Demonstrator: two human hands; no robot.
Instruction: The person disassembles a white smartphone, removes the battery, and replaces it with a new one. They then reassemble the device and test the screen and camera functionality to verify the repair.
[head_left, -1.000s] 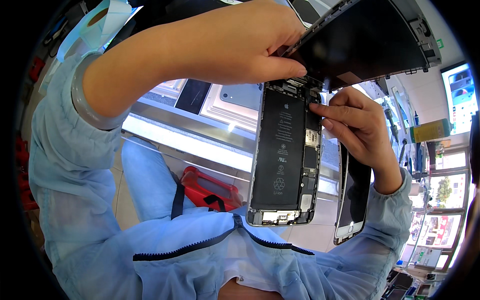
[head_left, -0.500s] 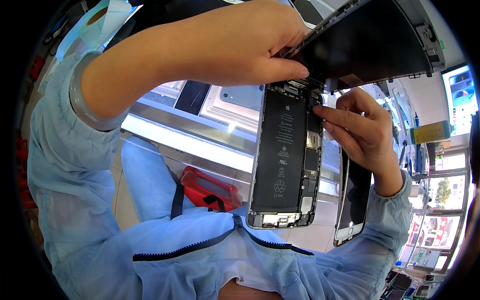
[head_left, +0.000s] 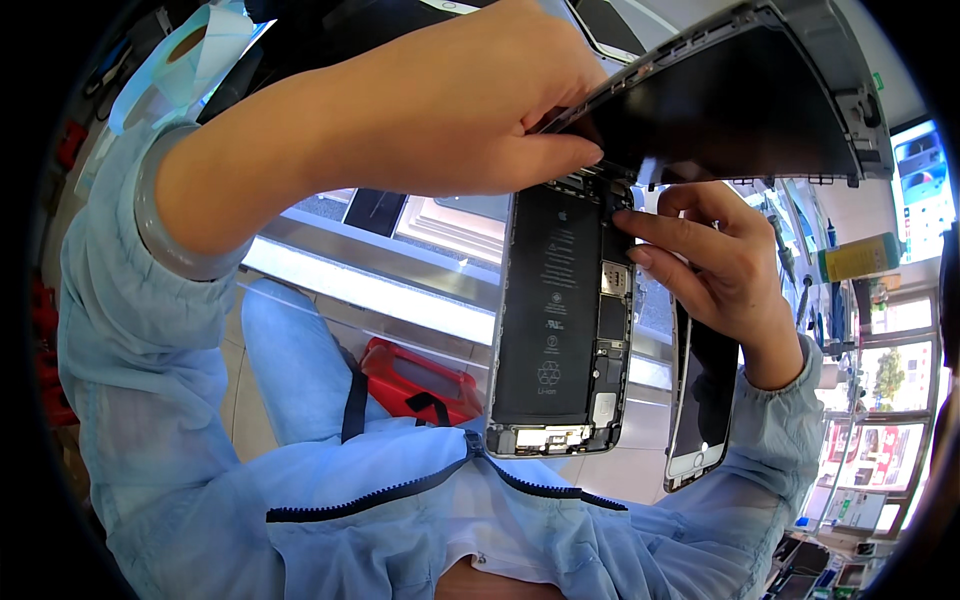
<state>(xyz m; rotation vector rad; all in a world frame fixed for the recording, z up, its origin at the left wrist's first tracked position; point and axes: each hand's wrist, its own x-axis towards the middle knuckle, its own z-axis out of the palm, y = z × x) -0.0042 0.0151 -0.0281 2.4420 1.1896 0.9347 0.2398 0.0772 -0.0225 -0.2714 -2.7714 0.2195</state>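
An opened phone (head_left: 548,310), its black battery and boards exposed, hangs upright in front of me. Its black screen assembly (head_left: 735,115) is lifted over the top end, tilted back. My left hand (head_left: 520,110) grips that screen near the hinge, thumb along the lower edge; some fingers are hidden behind it. My right hand (head_left: 720,250) has its index fingertip on parts inside the upper right of the phone body, thumb at the side edge, other fingers curled. A white-fronted phone (head_left: 700,400) with a dark screen is just right of the opened phone, under my right hand.
A bench with a metal front edge (head_left: 370,275) holds flat trays (head_left: 450,225). A label roll (head_left: 185,50) sits upper left, a yellow bottle (head_left: 855,257) and tools on the right. A monitor (head_left: 915,180) is farther right. A red plastic object (head_left: 415,385) is below the bench.
The opened phone has shifted slightly left. The lifted screen's lower edge has dropped a little, and my left hand has moved down and left with it. My right index finger stays inside the phone.
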